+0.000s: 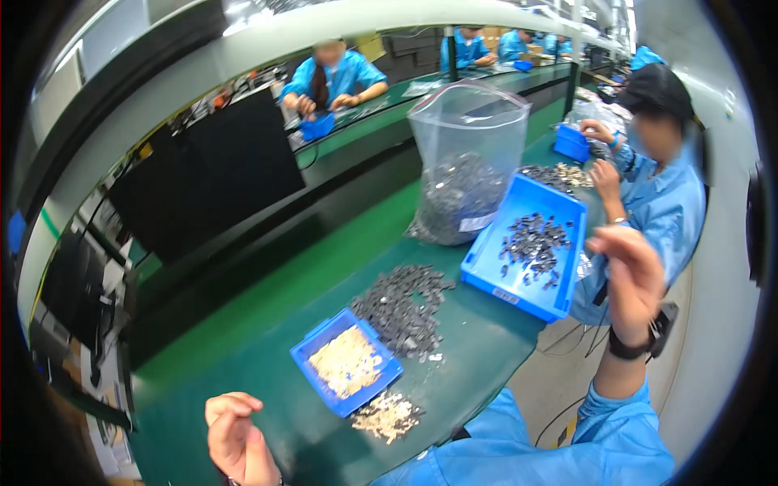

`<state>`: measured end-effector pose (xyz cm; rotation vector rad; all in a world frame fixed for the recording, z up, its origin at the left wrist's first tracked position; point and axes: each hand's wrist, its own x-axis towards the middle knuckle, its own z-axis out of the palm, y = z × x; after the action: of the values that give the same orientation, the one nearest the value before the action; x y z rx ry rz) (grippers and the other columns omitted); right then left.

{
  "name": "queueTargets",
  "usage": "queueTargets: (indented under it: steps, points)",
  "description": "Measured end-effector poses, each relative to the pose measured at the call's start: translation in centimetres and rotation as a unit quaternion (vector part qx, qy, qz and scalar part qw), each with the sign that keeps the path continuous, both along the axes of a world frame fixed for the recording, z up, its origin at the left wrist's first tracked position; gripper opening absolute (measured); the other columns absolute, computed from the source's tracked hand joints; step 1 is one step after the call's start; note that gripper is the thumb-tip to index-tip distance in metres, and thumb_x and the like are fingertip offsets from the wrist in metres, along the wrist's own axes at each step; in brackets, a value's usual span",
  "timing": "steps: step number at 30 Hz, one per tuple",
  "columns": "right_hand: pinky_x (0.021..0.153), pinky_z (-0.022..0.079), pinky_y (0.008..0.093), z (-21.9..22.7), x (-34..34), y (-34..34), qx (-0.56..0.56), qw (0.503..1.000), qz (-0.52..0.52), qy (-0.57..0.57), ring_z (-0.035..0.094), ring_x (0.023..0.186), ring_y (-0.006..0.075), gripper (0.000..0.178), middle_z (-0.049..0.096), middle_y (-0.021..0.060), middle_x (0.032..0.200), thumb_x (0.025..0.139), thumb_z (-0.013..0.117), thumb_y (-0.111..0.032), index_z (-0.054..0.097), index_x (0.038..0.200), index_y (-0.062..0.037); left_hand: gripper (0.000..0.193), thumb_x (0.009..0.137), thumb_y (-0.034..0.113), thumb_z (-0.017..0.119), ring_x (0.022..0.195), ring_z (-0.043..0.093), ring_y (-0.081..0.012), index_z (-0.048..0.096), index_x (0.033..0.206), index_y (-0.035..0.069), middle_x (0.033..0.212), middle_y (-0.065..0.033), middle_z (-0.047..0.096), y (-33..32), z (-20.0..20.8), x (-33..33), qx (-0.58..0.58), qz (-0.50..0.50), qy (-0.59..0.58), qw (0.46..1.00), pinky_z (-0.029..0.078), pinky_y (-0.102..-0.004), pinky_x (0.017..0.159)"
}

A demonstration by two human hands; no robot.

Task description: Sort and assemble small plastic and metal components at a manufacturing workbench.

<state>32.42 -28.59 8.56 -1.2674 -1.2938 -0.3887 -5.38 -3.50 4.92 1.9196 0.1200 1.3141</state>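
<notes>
My left hand (pixel 239 437) is raised over the near left of the green table, fingers bent, thumb apart from them, nothing visible in it. Nearest to it are a small blue bin (pixel 331 398) of cream-coloured small pieces (pixel 347 360) and a loose heap of such pieces (pixel 387 415). Beyond the bin lies a pile of small dark grey parts (pixel 401 308). My right hand (pixel 632 275), slightly blurred, is held up by the right end of a large blue tray (pixel 519 298), fingers loosely bent and nothing seen in them. Scattered black parts (pixel 535 247) lie in that tray.
A clear plastic bag (pixel 466 178) full of dark parts stands behind the tray. Close on the right, a co-worker (pixel 664 186) in blue handles parts by another blue bin (pixel 572 142). A black panel (pixel 207 182) rises beyond the green table (pixel 267 324); other people sit farther back.
</notes>
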Motion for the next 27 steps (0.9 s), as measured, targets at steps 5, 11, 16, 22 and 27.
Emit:
queueTargets:
  steps: [5, 11, 16, 22, 27]
  points:
    - [0.100, 0.047, 0.0417, -7.2, 10.6, -0.1, -0.451, 0.873, -0.180, 0.033, 0.059, 0.115, 0.0371, 0.049, 0.062, 0.0241, 0.122, 0.082, 0.073, -0.022, 0.061, 0.124, 0.0000, 0.038, 0.096, -0.004, 0.049, 0.112, 0.056, -0.0212, 0.049, 0.134, -0.003, 0.125, -0.0124, 0.057, 3.5, -7.5, 0.6, -0.079, 0.137, 0.143, 0.977, 0.044, -0.0340, 0.098]
    - [0.095, 0.051, 0.0472, -10.7, 12.2, 6.0, -0.629, 0.677, -0.376, -0.076, 0.058, 0.116, 0.0361, 0.057, 0.054, 0.0192, 0.134, 0.073, 0.069, -0.011, 0.060, 0.130, -0.0109, 0.041, 0.095, -0.004, 0.050, 0.112, 0.058, -0.0217, 0.048, 0.136, -0.003, 0.127, -0.0138, 0.058, 4.1, -12.2, 1.6, -0.132, 0.149, 0.162, 0.966, 0.045, -0.0334, 0.098]
    - [0.103, 0.045, 0.0467, -8.7, 11.4, 6.6, -0.561, 0.818, -0.127, -0.024, 0.052, 0.122, 0.0442, 0.055, 0.052, 0.0221, 0.137, 0.076, 0.062, -0.003, 0.059, 0.131, -0.0071, 0.042, 0.096, -0.003, 0.049, 0.111, 0.059, -0.0208, 0.046, 0.138, -0.003, 0.127, -0.0135, 0.058, 3.5, -13.3, -0.2, -0.120, 0.174, 0.202, 0.956, 0.045, -0.0326, 0.099]
    - [0.096, 0.048, 0.0435, -3.8, 2.5, 6.8, -0.339, 0.927, -0.093, -0.129, 0.058, 0.110, 0.0387, 0.039, 0.062, 0.0191, 0.119, 0.078, 0.063, 0.003, 0.062, 0.116, -0.0004, 0.038, 0.088, -0.006, 0.055, 0.098, 0.061, -0.0204, 0.055, 0.126, -0.006, 0.120, -0.0149, 0.058, 2.6, -13.6, 0.8, -0.183, 0.166, 0.109, 0.963, 0.049, -0.0300, 0.086]
    - [0.086, 0.051, 0.0391, -5.7, -4.8, 9.3, -0.434, 0.872, 0.166, -0.154, 0.063, 0.097, 0.0314, 0.035, 0.066, 0.0141, 0.106, 0.077, 0.069, -0.005, 0.066, 0.111, -0.0027, 0.036, 0.088, -0.007, 0.055, 0.100, 0.060, -0.0205, 0.055, 0.124, -0.006, 0.124, -0.0150, 0.055, 2.5, -12.9, 0.9, -0.129, 0.156, 0.137, 0.970, 0.048, -0.0294, 0.084]
